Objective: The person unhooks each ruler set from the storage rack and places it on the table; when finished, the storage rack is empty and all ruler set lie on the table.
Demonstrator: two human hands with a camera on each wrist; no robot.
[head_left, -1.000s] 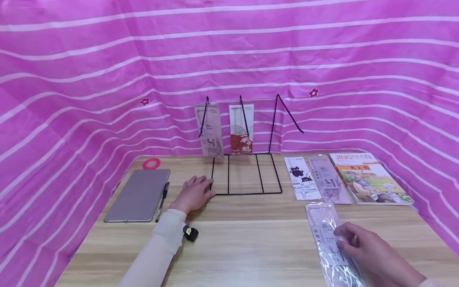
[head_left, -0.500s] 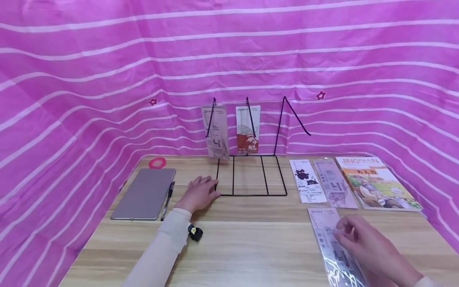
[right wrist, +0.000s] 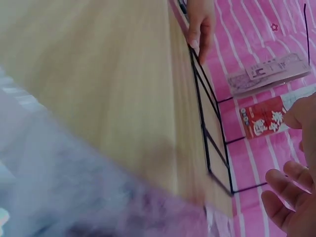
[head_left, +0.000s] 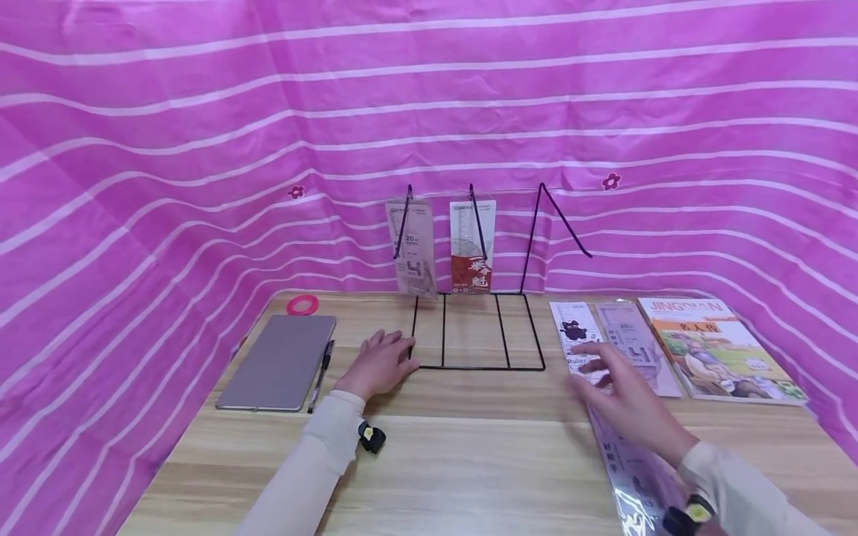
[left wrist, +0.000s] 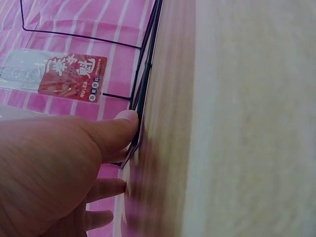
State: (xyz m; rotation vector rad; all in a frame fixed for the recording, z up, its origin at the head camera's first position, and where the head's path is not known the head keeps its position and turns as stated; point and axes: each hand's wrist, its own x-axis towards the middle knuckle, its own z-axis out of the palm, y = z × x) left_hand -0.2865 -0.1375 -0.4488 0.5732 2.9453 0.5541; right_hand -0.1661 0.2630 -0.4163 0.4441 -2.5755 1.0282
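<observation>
My left hand (head_left: 377, 363) rests on the front left corner of a black wire display rack (head_left: 494, 368). In the left wrist view, its thumb touches the wire and the other fingers extend loosely. My right hand (head_left: 623, 402), fingers spread and holding nothing, hovers over the right side of the table. Below it lies a purple ruler-set packet (head_left: 626, 461), partly hidden by hand and sleeve. The hand also covers part of a white cat-print ruler-set packet (head_left: 568, 327). A purple packet (head_left: 417, 249) and a red-and-white packet (head_left: 471, 275) hang on the rack's left and middle hooks.
The rack's right hook (head_left: 565, 219) juts forward. Another purple packet (head_left: 630, 335) and a book (head_left: 727, 350) lie at the right. A grey notebook (head_left: 278, 365), a pen (head_left: 321, 376) and a pink ring (head_left: 302, 304) are at the left. A pink striped cloth (head_left: 429, 89) surrounds the table.
My right hand has left the near purple packet and moved forward and left, its fingers spreading. My left hand stays at the rack. The head view has shifted slightly.
</observation>
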